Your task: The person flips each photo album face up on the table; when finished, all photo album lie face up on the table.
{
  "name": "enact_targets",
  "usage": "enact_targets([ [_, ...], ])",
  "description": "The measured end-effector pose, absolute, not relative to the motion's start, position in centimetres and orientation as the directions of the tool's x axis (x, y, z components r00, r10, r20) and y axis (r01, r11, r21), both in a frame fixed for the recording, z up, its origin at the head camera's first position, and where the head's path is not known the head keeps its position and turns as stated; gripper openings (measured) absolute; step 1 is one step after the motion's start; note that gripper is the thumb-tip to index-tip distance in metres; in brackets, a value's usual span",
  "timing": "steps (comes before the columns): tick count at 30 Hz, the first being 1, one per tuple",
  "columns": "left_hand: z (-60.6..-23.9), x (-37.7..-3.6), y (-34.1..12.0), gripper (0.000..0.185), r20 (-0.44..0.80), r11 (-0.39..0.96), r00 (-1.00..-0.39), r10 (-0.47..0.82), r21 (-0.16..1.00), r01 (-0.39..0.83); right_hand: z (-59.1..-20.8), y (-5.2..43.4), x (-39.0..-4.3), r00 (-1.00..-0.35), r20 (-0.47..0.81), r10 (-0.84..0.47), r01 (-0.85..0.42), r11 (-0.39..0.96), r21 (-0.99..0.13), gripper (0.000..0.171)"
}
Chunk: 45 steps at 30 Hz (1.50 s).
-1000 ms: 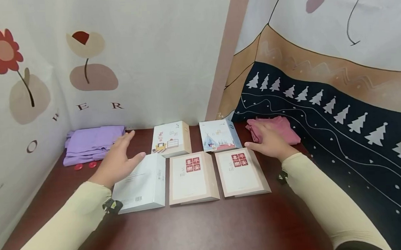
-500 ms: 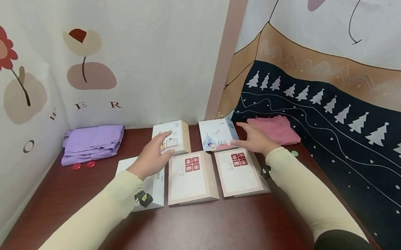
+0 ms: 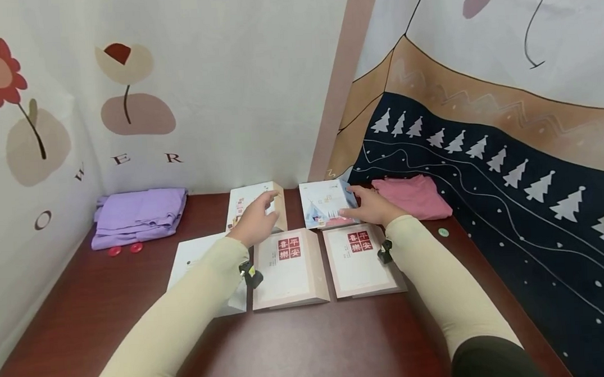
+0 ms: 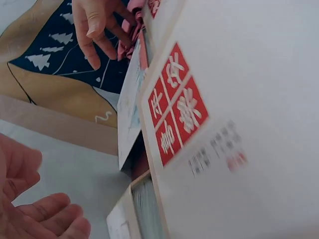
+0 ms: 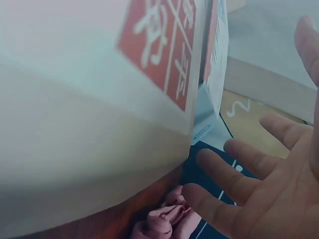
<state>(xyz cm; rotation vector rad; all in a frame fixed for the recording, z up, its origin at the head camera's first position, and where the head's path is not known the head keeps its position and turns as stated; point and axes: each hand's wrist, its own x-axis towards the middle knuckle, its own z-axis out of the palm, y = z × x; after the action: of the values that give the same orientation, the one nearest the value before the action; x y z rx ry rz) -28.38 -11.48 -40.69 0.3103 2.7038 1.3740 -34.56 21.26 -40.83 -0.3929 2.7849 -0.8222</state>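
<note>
My left hand (image 3: pixel 256 219) hovers over a printed box (image 3: pixel 236 205) in the back row, its fingers loosely bent with nothing between them. At the right side of the other back-row box (image 3: pixel 318 196), which has a blue tent picture, is my right hand (image 3: pixel 373 205). Its fingers (image 5: pixel 224 174) are spread in the right wrist view; contact with the box cannot be made out. Nearer me lie two cream boxes with red character squares, one in the middle (image 3: pixel 286 279) and one at the right (image 3: pixel 363 270). My left forearm partly covers a white box (image 3: pixel 191 255).
A folded purple cloth (image 3: pixel 138 217) lies at the back left, with two red buttons (image 3: pixel 124 249) before it. A pink cloth (image 3: pixel 414 197) and a green button (image 3: pixel 443 232) are at the right. Printed fabric walls (image 3: pixel 217 102) enclose the dark red table (image 3: pixel 309 345).
Both hands have moved inward: the left went right from beside the white box to the back-left box, the right went left from the pink cloth to the tent-picture box. The boxes stay put.
</note>
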Motion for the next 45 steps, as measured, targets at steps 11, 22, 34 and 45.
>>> enact_targets([
  [11, -42.3, -31.1, -7.2, 0.057, -0.112, 0.532, -0.946, 0.305, 0.844, 0.071, -41.2, 20.5, -35.7, -0.933, -0.221, -0.284, -0.120, 0.825, -0.551, 0.085],
  [22, -43.4, -32.3, -5.7, 0.065, -0.219, 0.557, -0.916, 0.335, 0.831, 0.005, -41.7, 20.6, -36.1, -0.935, -0.267, -0.235, -0.060, 0.844, -0.533, 0.088],
  [34, -43.9, -33.5, -4.3, 0.070, -0.248, 0.520, -0.925, 0.287, 0.851, -0.067, -41.8, 21.1, -36.8, -0.925, -0.304, -0.227, -0.016, 0.824, -0.567, 0.098],
  [45, -43.9, -33.9, -3.8, 0.068, -0.246, 0.461, -0.931, 0.268, 0.882, -0.100, -41.5, 21.6, -37.6, -0.895, -0.332, -0.299, -0.041, 0.794, -0.606, 0.078],
])
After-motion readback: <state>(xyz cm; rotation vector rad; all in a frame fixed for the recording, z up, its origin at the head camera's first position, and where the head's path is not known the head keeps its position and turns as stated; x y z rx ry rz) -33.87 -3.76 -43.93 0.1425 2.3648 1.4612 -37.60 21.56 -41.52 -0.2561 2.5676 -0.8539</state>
